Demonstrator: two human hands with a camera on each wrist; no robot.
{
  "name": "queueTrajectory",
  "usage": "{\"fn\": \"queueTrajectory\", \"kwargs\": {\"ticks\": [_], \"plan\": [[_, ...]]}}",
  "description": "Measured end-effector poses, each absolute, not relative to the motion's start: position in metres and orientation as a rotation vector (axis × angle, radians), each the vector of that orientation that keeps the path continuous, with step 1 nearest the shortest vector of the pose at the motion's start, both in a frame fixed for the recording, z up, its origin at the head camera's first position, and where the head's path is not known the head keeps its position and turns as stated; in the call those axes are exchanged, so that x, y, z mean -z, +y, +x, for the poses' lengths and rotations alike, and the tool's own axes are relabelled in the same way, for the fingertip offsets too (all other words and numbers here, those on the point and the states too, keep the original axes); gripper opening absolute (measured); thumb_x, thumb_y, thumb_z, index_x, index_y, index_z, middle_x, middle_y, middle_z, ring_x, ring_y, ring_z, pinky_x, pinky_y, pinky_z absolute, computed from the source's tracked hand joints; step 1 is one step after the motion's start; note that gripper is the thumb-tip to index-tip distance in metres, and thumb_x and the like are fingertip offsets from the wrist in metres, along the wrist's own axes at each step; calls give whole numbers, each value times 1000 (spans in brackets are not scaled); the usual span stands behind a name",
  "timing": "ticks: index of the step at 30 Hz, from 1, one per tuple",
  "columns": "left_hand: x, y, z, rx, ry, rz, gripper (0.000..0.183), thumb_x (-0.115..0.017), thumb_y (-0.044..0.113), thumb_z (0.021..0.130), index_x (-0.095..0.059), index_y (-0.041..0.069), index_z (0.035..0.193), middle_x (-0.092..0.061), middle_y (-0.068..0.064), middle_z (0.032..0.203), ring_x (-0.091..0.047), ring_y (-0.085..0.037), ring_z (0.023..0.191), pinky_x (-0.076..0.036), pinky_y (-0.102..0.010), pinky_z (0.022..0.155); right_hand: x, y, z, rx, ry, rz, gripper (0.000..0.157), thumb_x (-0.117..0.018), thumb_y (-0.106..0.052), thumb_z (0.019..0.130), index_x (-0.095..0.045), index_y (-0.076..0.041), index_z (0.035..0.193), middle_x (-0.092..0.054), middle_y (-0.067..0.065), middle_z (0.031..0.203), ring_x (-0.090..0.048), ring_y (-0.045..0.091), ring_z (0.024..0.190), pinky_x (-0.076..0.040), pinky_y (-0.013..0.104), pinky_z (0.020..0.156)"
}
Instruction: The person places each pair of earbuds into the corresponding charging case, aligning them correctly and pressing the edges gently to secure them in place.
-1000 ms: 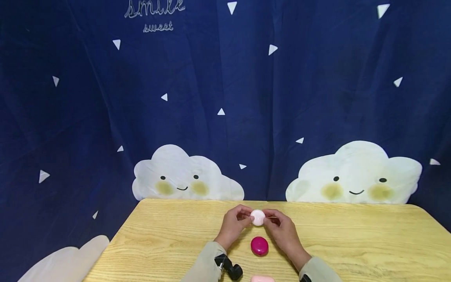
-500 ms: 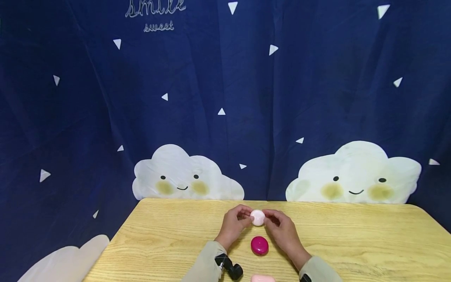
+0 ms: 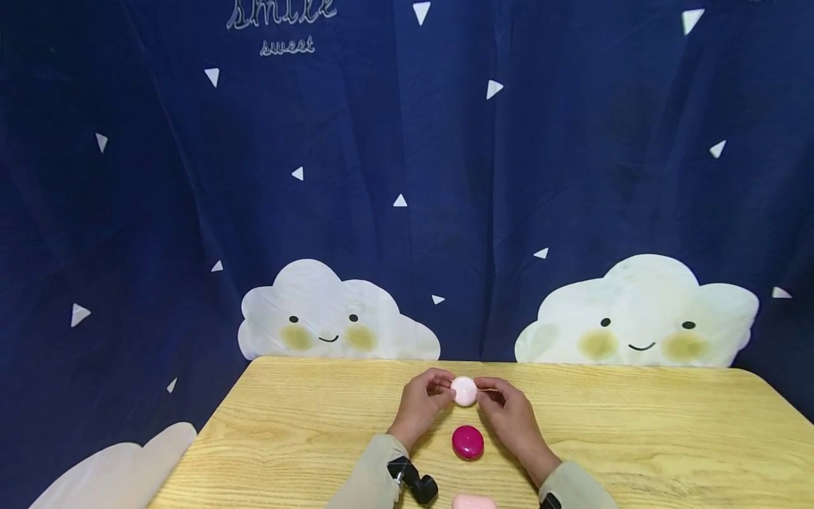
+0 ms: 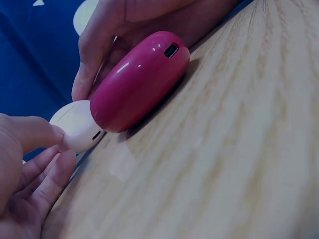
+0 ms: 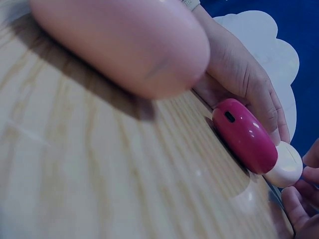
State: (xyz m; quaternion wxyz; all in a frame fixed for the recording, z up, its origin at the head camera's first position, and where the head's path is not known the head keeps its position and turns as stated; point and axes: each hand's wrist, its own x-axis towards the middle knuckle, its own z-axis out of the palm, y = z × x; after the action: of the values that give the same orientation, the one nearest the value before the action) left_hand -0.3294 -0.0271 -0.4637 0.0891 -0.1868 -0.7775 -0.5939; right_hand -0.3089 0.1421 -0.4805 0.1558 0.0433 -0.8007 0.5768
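Note:
A pale pink round earbud charging case [image 3: 464, 391] is between both hands near the table's far edge. My left hand [image 3: 421, 403] pinches its left side, thumb [image 4: 42, 132] on the lid and fingers below. My right hand [image 3: 511, 417] grips the opposite side with thumb and fingertips. A small port shows on the case's near side in the left wrist view. Nearer me, between the forearms, a glossy magenta case [image 3: 468, 442] lies on the table with its port facing me, and it partly covers the pale one in both wrist views.
A larger pink rounded case [image 5: 124, 45] sits closest to me, cut off by the bottom of the head view. All rest on a wooden table [image 3: 305, 424]. Behind its far edge hangs a dark blue curtain [image 3: 356, 177] with clouds. A black wrist mount [image 3: 416, 484] is on the left sleeve.
Both hands stay at the pale pink case, with almost no movement. Its lid and the other cases look the same; the whole view has shifted only very slightly.

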Motion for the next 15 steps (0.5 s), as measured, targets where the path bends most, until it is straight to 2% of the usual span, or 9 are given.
{"fn": "queueTrajectory", "kwargs": {"ticks": [5, 8, 15], "plan": [[481, -27, -343, 1730, -2352, -535, 22, -69, 4, 76, -64, 7, 98, -63, -6, 86, -58, -12, 78, -48, -24, 72, 479, 142, -309, -1633, -2320, 102, 21, -65, -10, 82, -66, -10, 102, -64, 3, 103, -59, 15, 88, -46, 21, 75], [487, -28, -347, 1718, -2364, -526, 23, -69, 5, 76, -65, 10, 98, -63, -1, 85, -58, -11, 78, -48, -24, 73, 479, 142, -309, -1619, -2331, 94, 20, -65, -11, 82, -66, -11, 102, -64, 2, 102, -59, 14, 88, -46, 22, 75], [487, -27, -347, 1709, -2361, -517, 23, -69, 5, 77, -65, 8, 99, -64, -4, 87, -58, -13, 78, -47, -24, 72, 479, 142, -309, -1619, -2337, 95, 19, -64, -12, 82, -67, -11, 101, -65, 2, 101, -59, 14, 88, -46, 22, 75]]}}
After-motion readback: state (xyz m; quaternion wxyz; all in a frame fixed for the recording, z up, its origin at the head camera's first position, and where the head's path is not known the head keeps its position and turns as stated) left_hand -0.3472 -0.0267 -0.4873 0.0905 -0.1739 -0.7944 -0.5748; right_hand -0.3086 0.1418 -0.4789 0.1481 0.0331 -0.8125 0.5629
